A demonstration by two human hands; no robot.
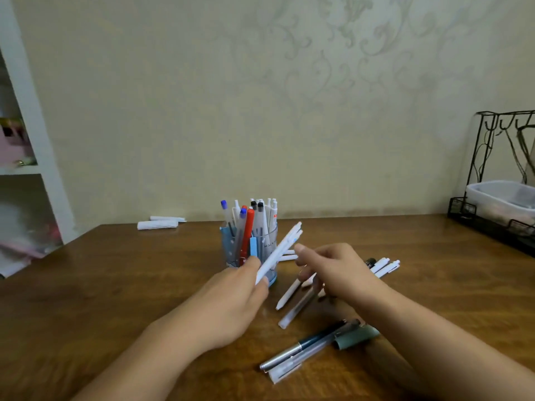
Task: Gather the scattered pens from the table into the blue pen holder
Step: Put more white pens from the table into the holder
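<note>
The blue pen holder (231,250) stands at the middle of the wooden table (115,285), holding several pens upright, white, blue and red. My left hand (231,302) is shut on two white pens (279,250) that slant up to the right in front of the holder. My right hand (333,273) hovers just right of them with fingers curled over white pens (292,302) lying on the table; whether it grips one I cannot tell. More white pens (386,266) lie behind my right hand. A teal pen, a clear pen and a grey-green cap (318,348) lie near me.
Two white rolled papers (157,224) lie at the table's back edge on the left. A black wire rack (492,215) with a white plastic box stands at the far right. White shelves (37,157) are at the left, and a wall is behind the table.
</note>
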